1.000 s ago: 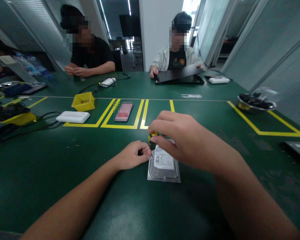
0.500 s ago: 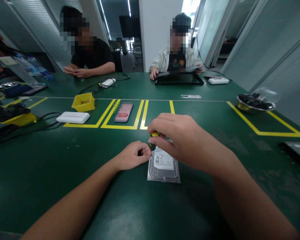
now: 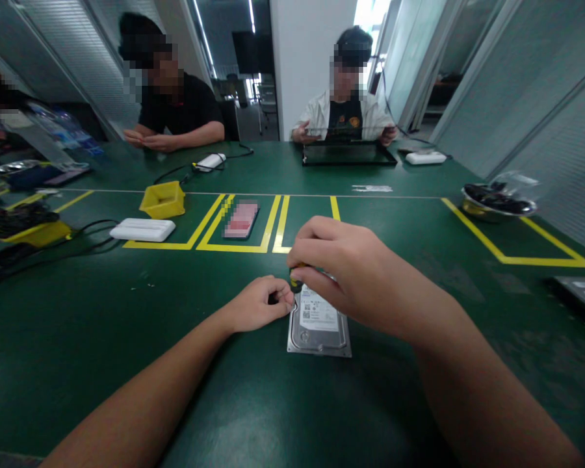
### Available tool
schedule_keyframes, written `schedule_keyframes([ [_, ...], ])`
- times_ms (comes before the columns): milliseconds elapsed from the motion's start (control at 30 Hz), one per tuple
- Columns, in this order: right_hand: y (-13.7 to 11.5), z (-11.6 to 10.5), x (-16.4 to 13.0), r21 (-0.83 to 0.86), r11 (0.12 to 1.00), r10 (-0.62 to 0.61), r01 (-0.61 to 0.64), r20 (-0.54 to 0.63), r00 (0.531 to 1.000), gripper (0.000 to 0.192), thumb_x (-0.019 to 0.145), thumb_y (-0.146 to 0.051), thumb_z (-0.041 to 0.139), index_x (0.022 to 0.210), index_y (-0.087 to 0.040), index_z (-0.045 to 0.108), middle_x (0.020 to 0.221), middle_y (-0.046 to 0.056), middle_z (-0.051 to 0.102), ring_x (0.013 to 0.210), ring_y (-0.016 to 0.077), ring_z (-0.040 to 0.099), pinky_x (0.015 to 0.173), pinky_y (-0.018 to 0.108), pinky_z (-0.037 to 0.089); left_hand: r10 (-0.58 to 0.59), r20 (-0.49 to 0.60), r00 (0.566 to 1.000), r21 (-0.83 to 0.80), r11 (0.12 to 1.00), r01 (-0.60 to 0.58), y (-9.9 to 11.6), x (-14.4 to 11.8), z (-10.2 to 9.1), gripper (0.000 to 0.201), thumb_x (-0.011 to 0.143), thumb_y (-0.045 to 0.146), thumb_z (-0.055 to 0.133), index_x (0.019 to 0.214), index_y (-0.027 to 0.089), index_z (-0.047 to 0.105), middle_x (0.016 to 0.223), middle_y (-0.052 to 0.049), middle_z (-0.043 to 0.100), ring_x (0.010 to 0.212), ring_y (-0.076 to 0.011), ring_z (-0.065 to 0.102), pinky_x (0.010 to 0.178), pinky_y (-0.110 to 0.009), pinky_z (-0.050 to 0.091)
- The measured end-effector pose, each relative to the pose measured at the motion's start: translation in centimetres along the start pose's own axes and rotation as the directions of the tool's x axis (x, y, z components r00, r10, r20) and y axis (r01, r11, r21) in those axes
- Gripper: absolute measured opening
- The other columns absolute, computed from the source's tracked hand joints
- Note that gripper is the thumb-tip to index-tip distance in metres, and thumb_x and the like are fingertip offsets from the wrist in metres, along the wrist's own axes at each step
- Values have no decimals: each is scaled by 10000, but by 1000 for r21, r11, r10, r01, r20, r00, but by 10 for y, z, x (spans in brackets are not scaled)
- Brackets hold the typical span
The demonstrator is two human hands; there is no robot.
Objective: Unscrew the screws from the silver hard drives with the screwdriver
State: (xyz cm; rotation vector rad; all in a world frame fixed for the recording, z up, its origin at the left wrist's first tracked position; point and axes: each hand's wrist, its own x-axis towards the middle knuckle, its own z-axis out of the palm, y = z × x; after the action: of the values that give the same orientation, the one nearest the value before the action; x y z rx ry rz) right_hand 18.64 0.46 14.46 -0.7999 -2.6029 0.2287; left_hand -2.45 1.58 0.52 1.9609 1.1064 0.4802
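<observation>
A silver hard drive (image 3: 318, 338) with a white label lies flat on the green table in front of me. My right hand (image 3: 338, 260) is closed round a short black-and-yellow screwdriver (image 3: 296, 284), held upright over the drive's upper left part. Its handle shows only partly under my fingers, and the tip is hidden. My left hand (image 3: 262, 303) rests at the drive's left edge with thumb and fingertips pinched together near the screwdriver's lower end. What those fingertips grip is too small to make out.
Ahead lie a pink phone (image 3: 242, 219), a yellow bin (image 3: 163, 199) and a white power strip (image 3: 143, 229). A metal bowl of dark parts (image 3: 498, 200) stands at right, beyond another drive-like device (image 3: 582, 296). Two people sit opposite, one handling a black frame (image 3: 350, 162).
My right fingers have shifted over the screwdriver handle, covering more of its yellow top. My left hand and the drive stay put. The person opposite has raised a panel above the black frame.
</observation>
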Motion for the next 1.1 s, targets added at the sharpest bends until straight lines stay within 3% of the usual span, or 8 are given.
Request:
schedule_keyframes([
  [333,0,0,0,68,997,-48,47,5,999,172,888,-51,506,970,-108,646,979,60,577,877,149,515,760,264,387,-18,-11,1000,25,1000,18,-2,0,0,167,848,301,580,793,144,575,727,12,552,671,-125,527,614,-236,399],
  [800,1,2,1,10,1000,20,-20,-8,1000,104,874,-95,568,921,-121,656,908,43,599,829,146,521,717,255,349,-33,9,999,7,999,33,2,0,-1,149,844,278,586,842,133,620,769,-11,607,713,-141,561,651,-250,418],
  [1100,0,-1,0,73,997,-26,23,34,999,169,901,-72,512,932,-119,671,973,55,593,854,140,516,746,250,365,-33,-13,999,27,999,33,0,0,-1,166,837,298,586,835,135,618,779,-12,608,703,-141,554,646,-255,419],
])
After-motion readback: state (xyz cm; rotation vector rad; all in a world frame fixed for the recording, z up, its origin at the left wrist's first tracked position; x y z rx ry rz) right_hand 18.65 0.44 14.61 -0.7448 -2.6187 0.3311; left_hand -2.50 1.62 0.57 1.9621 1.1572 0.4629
